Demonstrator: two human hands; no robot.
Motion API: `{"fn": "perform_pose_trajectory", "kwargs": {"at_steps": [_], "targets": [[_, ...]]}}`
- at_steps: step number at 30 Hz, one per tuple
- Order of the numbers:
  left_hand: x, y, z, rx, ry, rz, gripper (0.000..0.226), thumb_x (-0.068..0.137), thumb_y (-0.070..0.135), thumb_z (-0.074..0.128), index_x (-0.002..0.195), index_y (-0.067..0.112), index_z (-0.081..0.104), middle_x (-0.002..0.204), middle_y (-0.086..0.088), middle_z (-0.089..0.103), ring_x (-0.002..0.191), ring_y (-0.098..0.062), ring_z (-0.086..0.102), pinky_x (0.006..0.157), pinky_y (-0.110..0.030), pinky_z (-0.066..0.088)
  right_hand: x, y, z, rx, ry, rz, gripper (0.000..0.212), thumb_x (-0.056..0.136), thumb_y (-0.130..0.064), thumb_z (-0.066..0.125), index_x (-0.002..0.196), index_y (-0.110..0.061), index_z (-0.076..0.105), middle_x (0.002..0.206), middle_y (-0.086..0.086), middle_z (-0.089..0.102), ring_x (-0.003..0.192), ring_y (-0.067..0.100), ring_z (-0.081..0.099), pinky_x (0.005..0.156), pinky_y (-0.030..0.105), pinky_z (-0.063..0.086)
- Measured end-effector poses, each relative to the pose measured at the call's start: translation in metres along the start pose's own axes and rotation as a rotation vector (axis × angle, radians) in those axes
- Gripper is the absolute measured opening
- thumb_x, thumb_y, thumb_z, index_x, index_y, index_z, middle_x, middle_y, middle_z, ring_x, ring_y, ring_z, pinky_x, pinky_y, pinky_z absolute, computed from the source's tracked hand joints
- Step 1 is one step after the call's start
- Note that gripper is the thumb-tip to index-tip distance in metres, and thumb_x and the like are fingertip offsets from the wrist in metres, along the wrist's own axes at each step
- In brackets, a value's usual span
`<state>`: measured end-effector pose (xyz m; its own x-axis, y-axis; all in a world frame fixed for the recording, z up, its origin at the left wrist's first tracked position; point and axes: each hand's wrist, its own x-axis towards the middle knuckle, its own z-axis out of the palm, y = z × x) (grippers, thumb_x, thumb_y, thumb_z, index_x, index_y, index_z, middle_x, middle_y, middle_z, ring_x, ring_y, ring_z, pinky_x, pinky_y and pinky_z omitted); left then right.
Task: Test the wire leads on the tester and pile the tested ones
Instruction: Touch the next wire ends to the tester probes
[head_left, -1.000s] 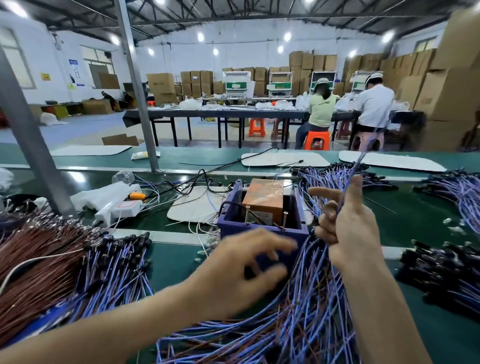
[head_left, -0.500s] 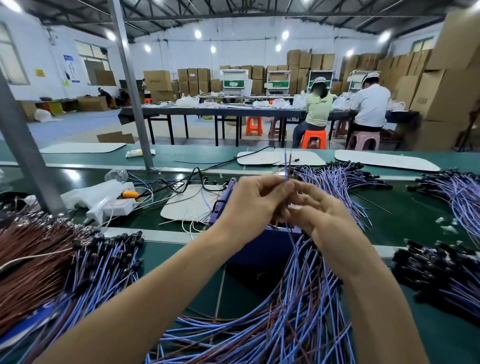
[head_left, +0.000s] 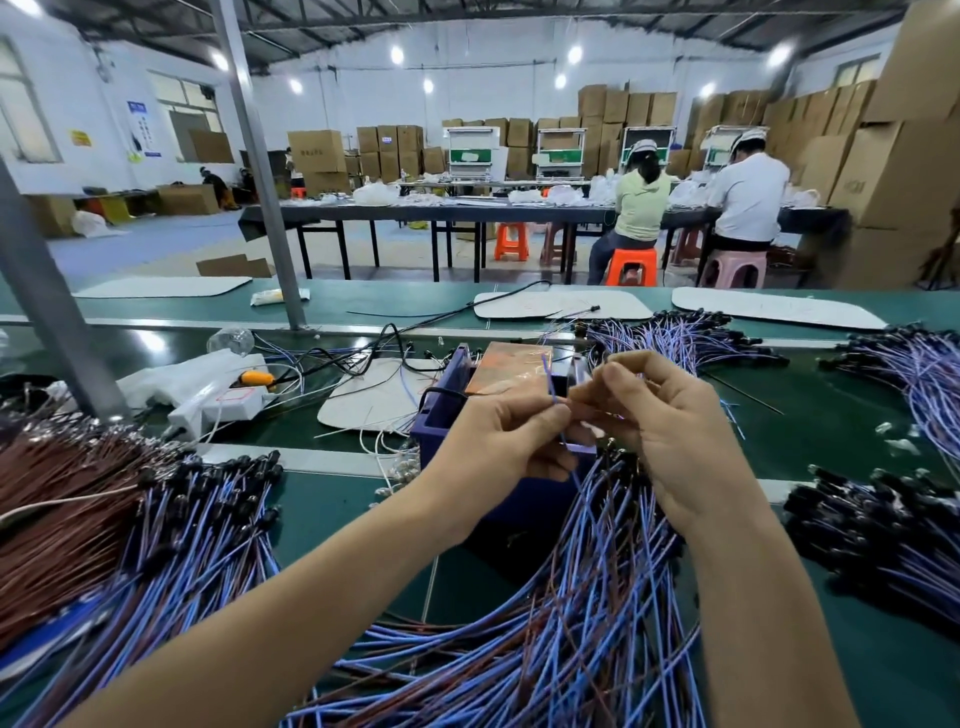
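At the near side of the blue plastic tester box (head_left: 441, 415), the left hand (head_left: 498, 441) pinched a thin blue wire lead (head_left: 548, 379), and the right hand (head_left: 670, 431) seemingly pinched it too.

Thin blue wire lead (head_left: 548, 379) stands upright before the blue tester (head_left: 439, 415).

No text can be read. Far beyond the left hand (head_left: 498, 441), up and to its left on the white wall, a blue poster (head_left: 136, 127) and a small yellow sign (head_left: 80, 137) carry print too small to make out; the dark marks on the cardboard boxes (head_left: 316, 151) stacked far ahead of the hand are likewise blurred
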<state>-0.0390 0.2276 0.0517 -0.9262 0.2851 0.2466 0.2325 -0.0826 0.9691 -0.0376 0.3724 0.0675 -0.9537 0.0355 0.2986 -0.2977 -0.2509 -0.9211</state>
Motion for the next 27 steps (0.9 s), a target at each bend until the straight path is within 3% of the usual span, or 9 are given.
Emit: {"fn": "perform_pose_trajectory", "kwargs": {"at_steps": [4,7,12,16,21,24,27], "targets": [[-0.002,-0.008,-0.021,0.082,0.073,-0.042,0.036,0.100,0.022,0.042,0.088,0.005,0.072,0.065,-0.004,0.063,0.053,-0.013,0.054,0.053,-0.020,0.048,0.004,0.008,-0.015,-0.297,0.102,0.091,0.015,0.094,-0.011,0.057,0.081,-0.012,0.064,0.053,-0.006,0.059,0.042,0.004,0.050,0.043,0.017,0.039],[-0.003,-0.018,-0.044,0.425,0.152,-0.008,0.047,0.101,0.028,0.042,0.074,0.008,0.074,0.057,0.000,0.057,0.051,-0.012,0.046,0.051,-0.022,0.038,0.008,0.018,-0.019,-0.576,0.125,0.117,0.022,0.087,-0.009,0.065,0.069,-0.022,0.069,0.052,-0.010,0.063,0.050,0.001,0.055,0.053,0.017,0.039],[-0.004,-0.031,-0.076,0.867,0.294,0.020,0.042,0.095,0.033,0.056,0.057,0.017,0.062,0.047,0.002,0.047,0.043,-0.009,0.037,0.050,-0.022,0.031,0.013,0.034,-0.012,-0.780,0.121,0.171,0.022,0.083,-0.003,0.059,0.074,-0.022,0.065,0.058,-0.007,0.069,0.059,0.005,0.057,0.047,0.017,0.036],[-0.001,-0.035,-0.086,0.923,0.342,0.028,0.041,0.094,0.032,0.057,0.055,0.020,0.060,0.039,0.007,0.042,0.040,-0.007,0.039,0.049,-0.020,0.031,0.013,0.036,-0.008,-0.797,0.111,0.146,0.020,0.086,-0.005,0.059,0.077,-0.022,0.065,0.062,-0.008,0.069,0.061,0.005,0.058,0.041,0.009,0.035],[0.002,-0.035,-0.087,0.930,0.384,0.061,0.041,0.094,0.034,0.057,0.056,0.020,0.061,0.040,0.006,0.042,0.040,-0.008,0.038,0.050,-0.021,0.032,0.012,0.032,-0.007,-0.697,0.089,0.155,0.022,0.082,-0.003,0.062,0.072,-0.021,0.067,0.062,-0.004,0.070,0.079,0.020,0.066,0.065,0.022,0.046],[0.002,-0.033,-0.086,0.930,0.394,0.063,0.041,0.095,0.034,0.055,0.058,0.017,0.062,0.046,0.000,0.047,0.046,-0.014,0.042,0.057,-0.031,0.038,0.012,0.029,-0.009,-0.662,0.083,0.154,0.022,0.081,-0.001,0.062,0.070,-0.019,0.069,0.060,-0.003,0.070,0.060,0.007,0.062,0.056,0.023,0.043],[0.001,-0.032,-0.084,0.942,0.399,0.046,0.040,0.095,0.033,0.055,0.059,0.017,0.061,0.051,-0.004,0.050,0.050,-0.015,0.043,0.062,-0.031,0.036,0.012,0.029,-0.011,-0.620,0.083,0.158,0.021,0.084,0.000,0.059,0.072,-0.015,0.068,0.058,-0.003,0.069,0.039,-0.005,0.047,0.053,0.019,0.034]]}}
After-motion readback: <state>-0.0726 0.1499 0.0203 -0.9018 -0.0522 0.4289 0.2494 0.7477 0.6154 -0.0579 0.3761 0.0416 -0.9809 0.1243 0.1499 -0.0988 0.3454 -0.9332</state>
